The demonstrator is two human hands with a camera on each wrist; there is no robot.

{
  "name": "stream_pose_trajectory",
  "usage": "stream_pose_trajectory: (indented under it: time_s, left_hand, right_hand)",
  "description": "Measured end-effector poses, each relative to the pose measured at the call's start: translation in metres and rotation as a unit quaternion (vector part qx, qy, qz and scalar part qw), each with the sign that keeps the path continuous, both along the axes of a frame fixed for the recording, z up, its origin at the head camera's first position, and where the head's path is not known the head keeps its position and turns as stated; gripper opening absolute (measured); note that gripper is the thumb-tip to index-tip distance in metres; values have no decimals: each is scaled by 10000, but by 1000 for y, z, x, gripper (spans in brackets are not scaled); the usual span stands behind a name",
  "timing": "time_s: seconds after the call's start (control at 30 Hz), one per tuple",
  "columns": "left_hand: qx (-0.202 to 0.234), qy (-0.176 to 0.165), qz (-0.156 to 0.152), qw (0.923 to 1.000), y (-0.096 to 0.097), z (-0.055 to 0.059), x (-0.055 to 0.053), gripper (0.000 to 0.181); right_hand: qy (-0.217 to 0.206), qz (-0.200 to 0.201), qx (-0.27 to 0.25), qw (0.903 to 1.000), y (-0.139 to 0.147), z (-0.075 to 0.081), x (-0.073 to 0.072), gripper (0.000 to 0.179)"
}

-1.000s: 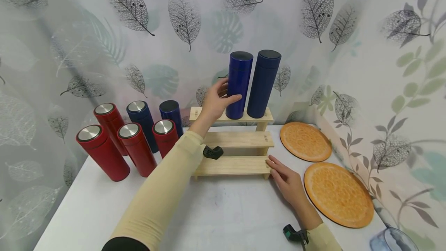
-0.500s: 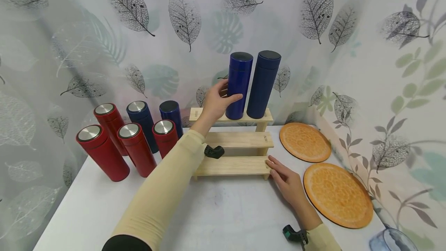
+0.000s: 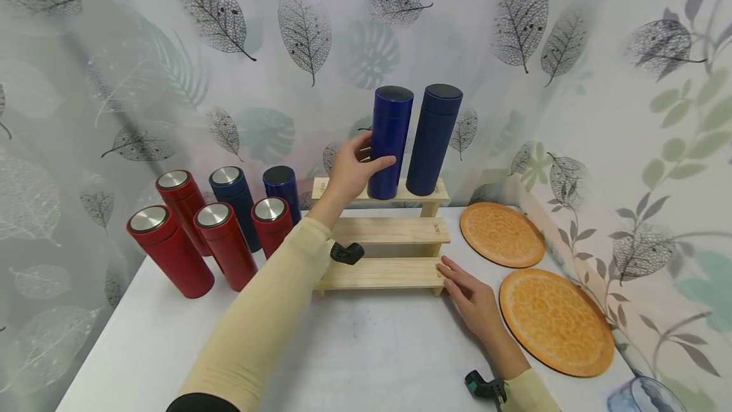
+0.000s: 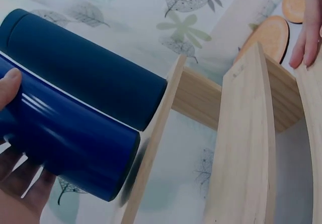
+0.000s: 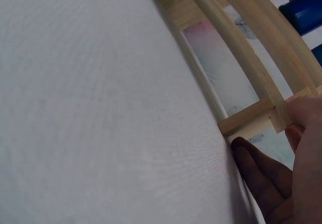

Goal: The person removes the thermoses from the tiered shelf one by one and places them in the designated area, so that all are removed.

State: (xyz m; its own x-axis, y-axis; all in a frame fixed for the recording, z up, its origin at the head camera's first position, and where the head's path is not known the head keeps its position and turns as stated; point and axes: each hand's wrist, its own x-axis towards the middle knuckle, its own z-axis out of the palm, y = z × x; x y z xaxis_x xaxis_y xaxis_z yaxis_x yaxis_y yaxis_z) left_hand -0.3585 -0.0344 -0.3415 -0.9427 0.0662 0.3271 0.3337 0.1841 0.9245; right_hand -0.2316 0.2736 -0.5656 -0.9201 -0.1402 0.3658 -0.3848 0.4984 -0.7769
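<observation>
My left hand (image 3: 350, 172) grips a glossy blue thermos bottle (image 3: 392, 138), thumb in front and fingers round its left side. The bottle is upright at the top tier of a wooden three-tier stand (image 3: 391, 231). In the left wrist view the glossy bottle (image 4: 75, 133) has its base at the board (image 4: 156, 143); whether it touches is unclear. Close on its right, a matte dark blue thermos (image 3: 434, 138) stands on the same tier. My right hand (image 3: 471, 297) holds the right end of the lowest tier. The right wrist view shows its fingers (image 5: 264, 173) by that end.
Left of the stand, several red thermoses (image 3: 171, 253), a dark blue one (image 3: 233, 202) and a glossy blue one (image 3: 281, 186) stand on the white table (image 3: 366, 348). Two round orange mats (image 3: 555, 320) lie at the right. A patterned curtain (image 3: 309, 100) hangs behind.
My left hand and the glossy blue bottle have shifted slightly left, widening the gap to the matte bottle. My right hand stays at the stand's lowest tier.
</observation>
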Motion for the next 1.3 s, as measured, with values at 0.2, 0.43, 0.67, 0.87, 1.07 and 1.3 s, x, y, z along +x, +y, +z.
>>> stream_pose_trajectory:
  time_s: [0.2, 0.43, 0.67, 0.87, 1.07, 1.3]
  left_hand:
    - [226, 17, -155, 9996, -7, 6, 13, 66]
    - [264, 36, -384, 9989, -13, 16, 29, 69]
    - [257, 117, -667, 9974, -22, 22, 47, 66]
    - [391, 87, -719, 9966, -33, 28, 62, 68]
    - [385, 207, -821, 9957, -39, 34, 72, 69]
    - [280, 247, -785, 9962, -51, 38, 87, 67]
  right_hand:
    - [5, -21, 14, 10000, -1, 1, 0, 36]
    - [6, -74, 12, 10000, -1, 3, 0, 35]
    - [33, -7, -109, 9999, -1, 2, 0, 34]
    - [26, 23, -108, 9999, -1, 1, -1, 35]
    - [-29, -13, -133, 9999, -1, 2, 0, 35]
    - [-16, 30, -188, 9998, -4, 5, 0, 35]
